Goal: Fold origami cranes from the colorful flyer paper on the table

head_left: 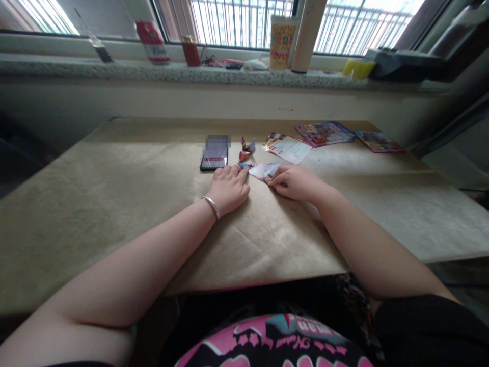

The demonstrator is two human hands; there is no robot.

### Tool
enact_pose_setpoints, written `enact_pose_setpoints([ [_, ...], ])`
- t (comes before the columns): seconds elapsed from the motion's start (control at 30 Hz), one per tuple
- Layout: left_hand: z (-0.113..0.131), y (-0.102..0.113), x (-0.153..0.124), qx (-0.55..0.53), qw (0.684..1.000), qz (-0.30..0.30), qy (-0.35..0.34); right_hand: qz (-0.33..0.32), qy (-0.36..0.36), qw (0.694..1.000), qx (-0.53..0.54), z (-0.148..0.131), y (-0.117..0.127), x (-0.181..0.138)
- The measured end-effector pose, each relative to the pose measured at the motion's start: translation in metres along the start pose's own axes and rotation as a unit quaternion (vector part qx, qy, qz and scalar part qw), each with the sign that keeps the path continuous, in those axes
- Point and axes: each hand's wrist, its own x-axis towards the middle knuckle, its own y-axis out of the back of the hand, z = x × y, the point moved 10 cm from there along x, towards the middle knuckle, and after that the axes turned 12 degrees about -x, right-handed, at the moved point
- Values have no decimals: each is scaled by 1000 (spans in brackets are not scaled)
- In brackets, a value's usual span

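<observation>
A small folded piece of coloured printed paper [263, 171] lies flat on the brown paper-covered table [114, 183]. My left hand [228, 187], with a silver bangle on the wrist, rests knuckles-up with its fingers curled and pressing on the paper's left end. My right hand [294, 182] pinches the paper's right edge between thumb and fingers. A small folded paper figure [246, 148] stands just behind the paper. A black phone [214, 155] lies left of that figure.
Printed leaflets [287, 148] and colourful sheets [324, 132], [378, 141] lie at the table's far right. The window sill holds a red can [153, 42], a patterned cup [281, 42], a tube [306, 35] and a yellow sponge [357, 68].
</observation>
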Motion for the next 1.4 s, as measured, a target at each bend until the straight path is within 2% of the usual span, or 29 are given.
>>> enact_pose_setpoints([
  [0.33, -11, 3, 1, 15, 998, -3, 61, -5, -2, 1000, 10, 1, -1, 0],
  [0.7, -22, 2, 3, 21, 996, -7, 81, -10, 0, 1000, 13, 2, -3, 0],
  [1.0, -25, 1, 3, 27, 996, -14, 90, -13, -20, 1000, 17, 5, -3, -1],
  [1.4, -27, 3, 2, 6, 995, -5, 104, -9, -11, 1000, 18, 5, -3, -1],
])
